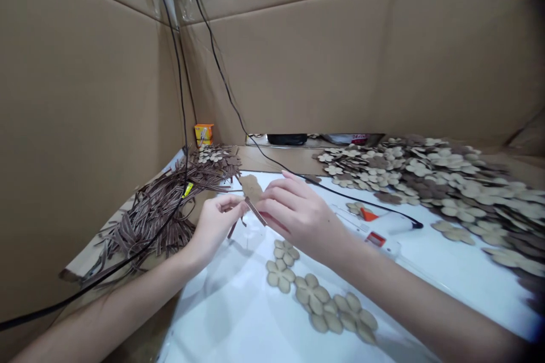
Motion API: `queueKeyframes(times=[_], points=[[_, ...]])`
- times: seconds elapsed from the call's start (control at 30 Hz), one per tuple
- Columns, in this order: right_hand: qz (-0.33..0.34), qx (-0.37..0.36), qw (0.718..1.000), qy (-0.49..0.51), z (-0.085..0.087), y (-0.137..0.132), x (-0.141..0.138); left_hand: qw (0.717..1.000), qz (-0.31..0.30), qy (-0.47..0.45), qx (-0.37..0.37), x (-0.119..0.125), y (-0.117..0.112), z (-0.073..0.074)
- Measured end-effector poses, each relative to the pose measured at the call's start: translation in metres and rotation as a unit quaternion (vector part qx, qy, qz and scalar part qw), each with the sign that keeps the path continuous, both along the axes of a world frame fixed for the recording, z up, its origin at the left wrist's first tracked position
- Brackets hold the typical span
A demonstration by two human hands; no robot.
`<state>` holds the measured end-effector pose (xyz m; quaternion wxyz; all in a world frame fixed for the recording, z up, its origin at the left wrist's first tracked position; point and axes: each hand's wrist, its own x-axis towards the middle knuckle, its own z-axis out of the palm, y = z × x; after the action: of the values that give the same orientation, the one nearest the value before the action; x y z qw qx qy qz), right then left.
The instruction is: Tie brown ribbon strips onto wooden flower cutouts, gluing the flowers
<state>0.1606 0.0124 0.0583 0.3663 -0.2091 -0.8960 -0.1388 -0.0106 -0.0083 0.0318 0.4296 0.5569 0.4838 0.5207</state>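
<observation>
The left hand point(218, 223) is nearly closed, thumb and forefinger pinching the upper end of a strip point(256, 212). The right hand point(300, 211) has its fingers bent and close together, tips meeting the strip and the flower point(250, 186); they cover the contact, so I cannot tell how firmly it grips.

The strip is narrow and brown, with pale lines along its length. It is held above the worktop point(213, 312), toward the far edge and nearer the left edge than the right, slanting down toward the right hand. The flower is flat and tan, just behind the strip and partly covered by the right fingers.

Below the hands, a row of tan flowers point(313, 294) lies on the worktop, some overlapping, and runs toward the near edge beside the right forearm. By the left edge is a tangled heap of brown strips point(149, 215), with a yellow tag point(188, 190) on it. Near the far left corner stands an orange box point(204, 133). A large pile of tan and brown flowers point(426, 173) spreads along the far right corner and the right edge. Between it and the right hand lies a white glue gun point(392, 226), partly hidden by the right forearm. A black cord point(232, 99) runs down across the far edge to it; another point(181, 96) passes in front of the heap.
</observation>
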Motion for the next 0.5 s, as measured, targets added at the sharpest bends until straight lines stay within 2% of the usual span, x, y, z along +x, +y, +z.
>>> queueKeyframes(times=[0.07,0.17,0.23,0.3,0.33,0.4,0.5], points=[[-0.023,-0.027,0.999,0.017,0.0002,0.0001,-0.0005,0.999,0.023,0.007,0.022,0.0007,-0.001,0.0012],[-0.061,-0.133,0.987,0.067,0.0,0.0003,-0.0024,0.997,0.04,0.043,0.051,0.0026,-0.0044,0.0035],[-0.06,-0.209,0.971,0.098,0.0,0.0001,-0.0035,0.995,0.035,0.072,0.061,0.0043,-0.0071,0.0047],[-0.048,-0.252,0.959,0.118,0.0003,-0.0003,-0.004,0.993,0.031,0.093,0.06,0.006,-0.0092,0.0053],[-0.041,-0.251,0.959,0.125,0.0004,-0.0006,-0.0041,0.993,0.032,0.096,0.056,0.0067,-0.0098,0.0054],[-0.02,-0.205,0.971,0.125,0.0001,-0.0013,-0.0038,0.993,0.037,0.095,0.052,0.0074,-0.0097,0.0052],[0.014,-0.055,0.996,0.07,-0.0034,-0.0021,-0.0029,0.997,0.034,0.057,0.043,0.0066,-0.008,0.0048]])
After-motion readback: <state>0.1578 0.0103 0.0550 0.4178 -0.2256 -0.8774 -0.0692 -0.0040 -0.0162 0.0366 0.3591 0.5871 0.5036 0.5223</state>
